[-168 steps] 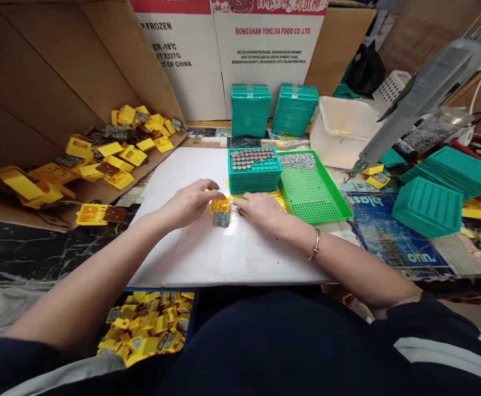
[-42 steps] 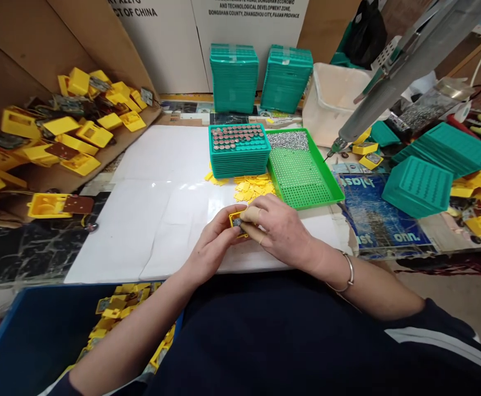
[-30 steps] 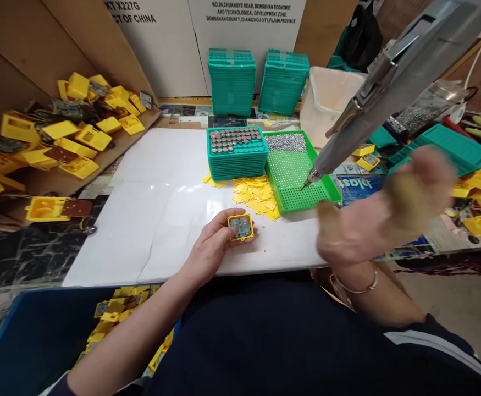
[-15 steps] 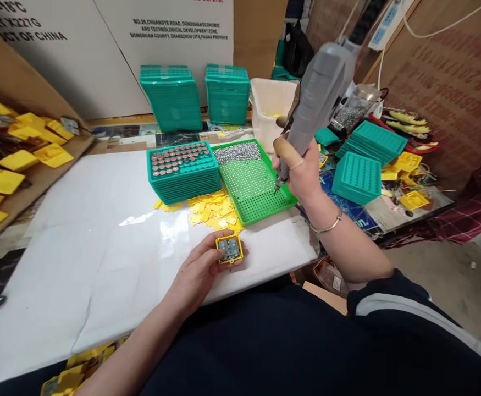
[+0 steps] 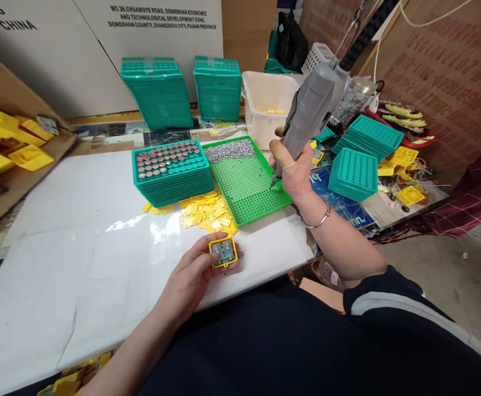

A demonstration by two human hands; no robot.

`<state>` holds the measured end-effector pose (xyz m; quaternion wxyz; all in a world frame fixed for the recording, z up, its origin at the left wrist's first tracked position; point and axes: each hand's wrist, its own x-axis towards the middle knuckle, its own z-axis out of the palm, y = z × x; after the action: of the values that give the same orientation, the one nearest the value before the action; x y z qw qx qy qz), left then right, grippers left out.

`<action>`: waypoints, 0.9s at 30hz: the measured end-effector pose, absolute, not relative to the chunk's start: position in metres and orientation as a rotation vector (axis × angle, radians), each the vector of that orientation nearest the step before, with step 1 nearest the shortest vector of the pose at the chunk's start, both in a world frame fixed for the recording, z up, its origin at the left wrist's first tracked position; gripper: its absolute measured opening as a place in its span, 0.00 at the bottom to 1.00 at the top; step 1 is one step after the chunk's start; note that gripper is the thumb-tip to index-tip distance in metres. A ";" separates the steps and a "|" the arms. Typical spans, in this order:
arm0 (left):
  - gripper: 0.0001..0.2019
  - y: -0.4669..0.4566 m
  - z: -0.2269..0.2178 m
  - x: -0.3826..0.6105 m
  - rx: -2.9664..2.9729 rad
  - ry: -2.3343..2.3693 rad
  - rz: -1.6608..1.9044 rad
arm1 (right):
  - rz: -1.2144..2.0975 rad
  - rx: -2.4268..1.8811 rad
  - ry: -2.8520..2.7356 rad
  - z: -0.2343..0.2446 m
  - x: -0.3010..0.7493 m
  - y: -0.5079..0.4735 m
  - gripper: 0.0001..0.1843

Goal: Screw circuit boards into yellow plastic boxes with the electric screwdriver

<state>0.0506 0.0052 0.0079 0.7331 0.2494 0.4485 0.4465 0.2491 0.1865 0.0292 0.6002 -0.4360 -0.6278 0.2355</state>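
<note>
My left hand (image 5: 193,272) pinches a small yellow square case (image 5: 222,252) with a grey circuit board inside, holding it flat on the white tabletop (image 5: 100,242). My right hand (image 5: 293,168) is wrapped round the grey electric screwdriver (image 5: 312,113), which hangs from a black cable. Its bit tip touches the perforated floor of the green screw tray (image 5: 244,184), which has a heap of small silver screws (image 5: 229,149) at its far end.
A stack of teal trays (image 5: 170,173) topped with button cells stands left of the screw tray, with small yellow plastic chips (image 5: 205,212) in front. More teal stacks (image 5: 158,91) and a white tub (image 5: 265,99) are behind. Yellow cases (image 5: 13,148) lie at far left.
My right hand left the yellow case, took hold of the hanging screwdriver and brought its tip down onto the green tray. My left hand keeps the case on the table.
</note>
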 end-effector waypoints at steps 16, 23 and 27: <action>0.18 0.006 0.004 0.054 0.488 0.962 1.040 | 0.912 -0.641 -1.406 0.073 0.202 0.117 0.24; 0.15 0.006 -0.001 0.053 0.503 0.914 1.078 | 1.222 -0.587 -1.485 0.063 0.168 0.070 0.20; 0.15 0.006 -0.003 0.052 0.500 0.907 1.081 | 1.192 -0.664 -1.575 0.057 0.169 0.073 0.21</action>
<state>0.0522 0.0063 -0.0030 0.7327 0.2271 0.4125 0.4914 0.1692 0.0730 0.0569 0.5047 -0.2749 -0.6525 0.4939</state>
